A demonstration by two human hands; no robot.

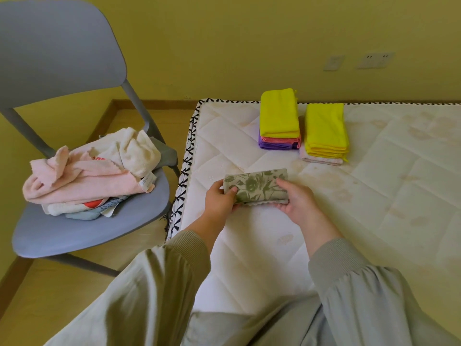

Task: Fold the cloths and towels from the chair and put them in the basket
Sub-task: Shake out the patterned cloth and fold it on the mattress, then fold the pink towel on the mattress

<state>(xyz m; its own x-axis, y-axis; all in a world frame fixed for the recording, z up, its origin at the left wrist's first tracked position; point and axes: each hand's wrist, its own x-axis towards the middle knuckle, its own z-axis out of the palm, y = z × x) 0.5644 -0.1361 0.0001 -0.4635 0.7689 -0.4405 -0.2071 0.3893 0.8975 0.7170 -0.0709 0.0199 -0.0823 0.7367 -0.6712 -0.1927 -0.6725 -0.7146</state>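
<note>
Two grips, left hand [220, 199] and right hand [296, 198], tight on opposite ends of floral cloth [257, 187].

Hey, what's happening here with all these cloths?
A person is folding laundry on a mattress. The left hand and right hand grip the ends of a folded green floral cloth. Two folded stacks sit farther back on the mattress, and a pile of unfolded towels lies on the grey chair. No basket is in view.
</note>
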